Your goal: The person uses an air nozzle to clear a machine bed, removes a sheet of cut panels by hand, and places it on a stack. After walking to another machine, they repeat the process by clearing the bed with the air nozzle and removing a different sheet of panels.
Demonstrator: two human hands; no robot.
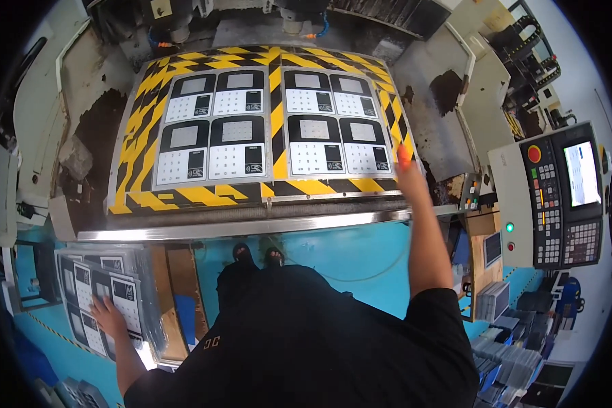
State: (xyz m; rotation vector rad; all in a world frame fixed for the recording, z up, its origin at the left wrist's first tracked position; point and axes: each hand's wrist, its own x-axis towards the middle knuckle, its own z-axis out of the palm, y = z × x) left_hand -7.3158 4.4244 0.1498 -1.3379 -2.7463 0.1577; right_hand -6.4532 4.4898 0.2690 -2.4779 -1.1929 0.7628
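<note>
My right hand point(409, 178) is at the right edge of the machine bed, its fingers closed around a small orange-red object point(404, 156). The hand is slightly blurred, and I cannot make out the object's kind. Beside it lie printed keypad panels in black, white and grey, such as the near-right sheet point(309, 155) and the left sheet point(236, 153), flat on the bed within yellow-black striped tape point(279, 139). Down at the left, my left hand point(107, 317) rests with fingers spread on the top sheet of a stack of similar panels point(81, 289).
A metal rail point(251, 228) runs along the bed's front edge. Machine heads point(294, 24) hang over its far side. A control panel point(554, 197) with a lit screen and red button stands at right. More stacked sheets point(506, 360) sit at lower right. The floor point(347, 251) is blue.
</note>
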